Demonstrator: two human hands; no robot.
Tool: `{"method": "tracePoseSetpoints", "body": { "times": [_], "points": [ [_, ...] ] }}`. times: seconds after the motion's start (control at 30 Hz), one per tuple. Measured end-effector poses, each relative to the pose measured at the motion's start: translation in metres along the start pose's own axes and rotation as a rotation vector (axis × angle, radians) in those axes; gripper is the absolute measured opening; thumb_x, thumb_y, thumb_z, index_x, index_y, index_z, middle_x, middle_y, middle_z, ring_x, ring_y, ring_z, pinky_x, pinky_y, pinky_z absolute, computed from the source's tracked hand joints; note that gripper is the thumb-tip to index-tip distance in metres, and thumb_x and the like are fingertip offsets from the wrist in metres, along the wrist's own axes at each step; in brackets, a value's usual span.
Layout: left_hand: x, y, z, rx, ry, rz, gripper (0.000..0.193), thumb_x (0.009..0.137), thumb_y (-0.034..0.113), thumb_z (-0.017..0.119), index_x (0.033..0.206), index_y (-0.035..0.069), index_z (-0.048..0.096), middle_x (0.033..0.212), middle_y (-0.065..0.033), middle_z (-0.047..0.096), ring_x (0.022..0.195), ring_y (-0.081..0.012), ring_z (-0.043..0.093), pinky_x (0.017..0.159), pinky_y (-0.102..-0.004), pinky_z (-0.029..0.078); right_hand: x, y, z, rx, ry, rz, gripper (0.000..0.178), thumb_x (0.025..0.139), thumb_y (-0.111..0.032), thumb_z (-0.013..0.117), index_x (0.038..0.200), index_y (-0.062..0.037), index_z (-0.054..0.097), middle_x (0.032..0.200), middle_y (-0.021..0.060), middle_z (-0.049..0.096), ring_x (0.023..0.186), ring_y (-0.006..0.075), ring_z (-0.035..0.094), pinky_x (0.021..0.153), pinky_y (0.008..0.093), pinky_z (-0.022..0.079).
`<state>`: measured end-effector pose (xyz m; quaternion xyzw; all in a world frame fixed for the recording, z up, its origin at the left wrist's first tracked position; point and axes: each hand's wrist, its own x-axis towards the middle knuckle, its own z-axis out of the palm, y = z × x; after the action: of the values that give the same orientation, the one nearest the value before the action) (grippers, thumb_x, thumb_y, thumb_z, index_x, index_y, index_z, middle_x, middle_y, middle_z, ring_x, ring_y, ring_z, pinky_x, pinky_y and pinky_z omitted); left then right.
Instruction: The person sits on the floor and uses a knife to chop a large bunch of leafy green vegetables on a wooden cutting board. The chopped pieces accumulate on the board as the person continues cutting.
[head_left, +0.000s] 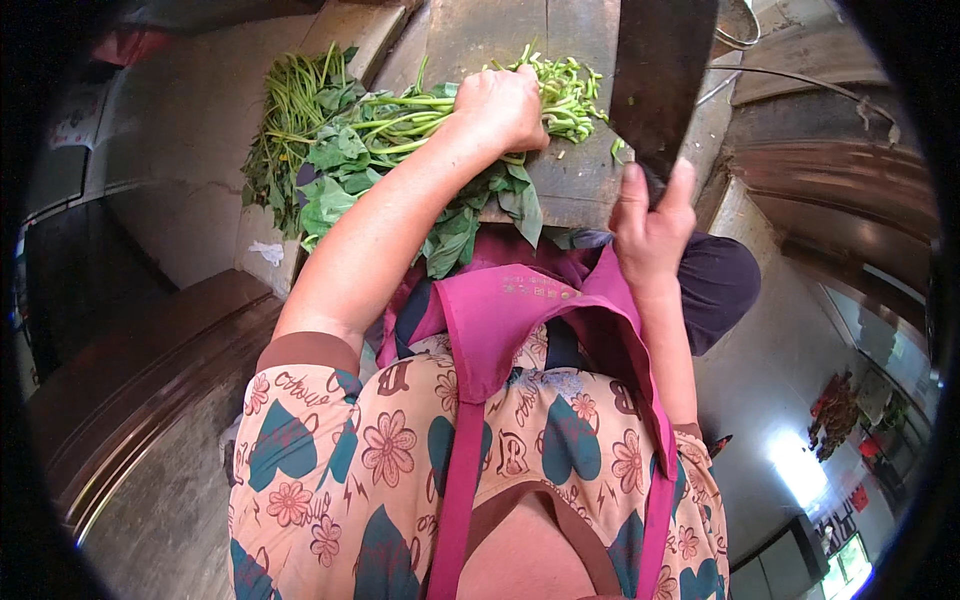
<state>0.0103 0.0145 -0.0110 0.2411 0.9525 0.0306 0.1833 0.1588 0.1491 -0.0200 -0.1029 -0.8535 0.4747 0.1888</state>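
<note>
My left hand [503, 108] is closed around a bunch of long-stemmed leafy greens [405, 125] and presses it onto a wooden board [585, 190]. The stems lie sideways, with broad leaves hanging over the near edge. Right beside my left knuckles is a pile of short chopped stem pieces [572, 95]. My right hand [652, 235] grips a cleaver [665, 75] by its handle, which the fingers mostly hide. Its wide dark blade points away from me, to the right of the chopped pieces and apart from my left hand.
More uncut greens [300, 130] are heaped at the far left. A crumpled white scrap [267, 252] lies near them. Beyond the cleaver are a metal rim [738, 25] and a thin curved rod [800, 78]. A dark-clothed knee [722, 290] is close under my right hand.
</note>
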Motion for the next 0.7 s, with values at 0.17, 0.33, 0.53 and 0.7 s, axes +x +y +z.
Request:
{"method": "tracePoseSetpoints", "body": {
  "times": [0.17, 0.33, 0.53, 0.7],
  "points": [
    [-0.002, -0.004, 0.009, -0.042, 0.050, -0.007, 0.058, 0.062, 0.035, 0.076, 0.105, 0.000, 0.058, 0.096, -0.0224, 0.068, 0.092, -0.0378, 0.066, 0.083, -0.0445, 0.053, 0.019, 0.017, 0.009, -0.197, -0.204, 0.100, 0.028, 0.092, -0.017, 0.059, 0.112, -0.0012, 0.048, 0.082, 0.0284, 0.060, 0.079, 0.0475, 0.061, 0.066, 0.0502, 0.048],
    [0.003, -0.002, 0.014, -0.025, 0.069, 0.022, 0.058, 0.061, 0.037, 0.078, 0.102, 0.002, 0.057, 0.092, -0.0211, 0.068, 0.089, -0.0375, 0.067, 0.080, -0.0449, 0.054, 0.018, 0.005, 0.006, -0.126, 0.077, -0.181, 0.025, 0.090, -0.011, 0.060, 0.111, -0.0025, 0.050, 0.084, 0.0232, 0.062, 0.079, 0.0453, 0.062, 0.065, 0.0474, 0.049],
    [0.003, -0.006, 0.005, 0.010, 0.018, 0.134, 0.057, 0.061, 0.034, 0.079, 0.104, 0.004, 0.055, 0.090, -0.0189, 0.067, 0.088, -0.0371, 0.066, 0.078, -0.0445, 0.054, 0.045, -0.005, -0.004, -0.249, -0.121, -0.150, 0.025, 0.091, -0.017, 0.060, 0.106, -0.0033, 0.047, 0.076, 0.0265, 0.061, 0.076, 0.0471, 0.060, 0.063, 0.0518, 0.046],
    [-0.001, -0.006, 0.013, 0.001, 0.053, 0.160, 0.056, 0.062, 0.033, 0.080, 0.103, 0.005, 0.054, 0.095, -0.0191, 0.064, 0.090, -0.0375, 0.065, 0.077, -0.0451, 0.053, 0.069, 0.035, 0.016, -0.329, -0.197, -0.034, 0.026, 0.093, -0.025, 0.056, 0.103, -0.0032, 0.046, 0.080, 0.0283, 0.061, 0.080, 0.0487, 0.060, 0.067, 0.0551, 0.045]
  ]
}}
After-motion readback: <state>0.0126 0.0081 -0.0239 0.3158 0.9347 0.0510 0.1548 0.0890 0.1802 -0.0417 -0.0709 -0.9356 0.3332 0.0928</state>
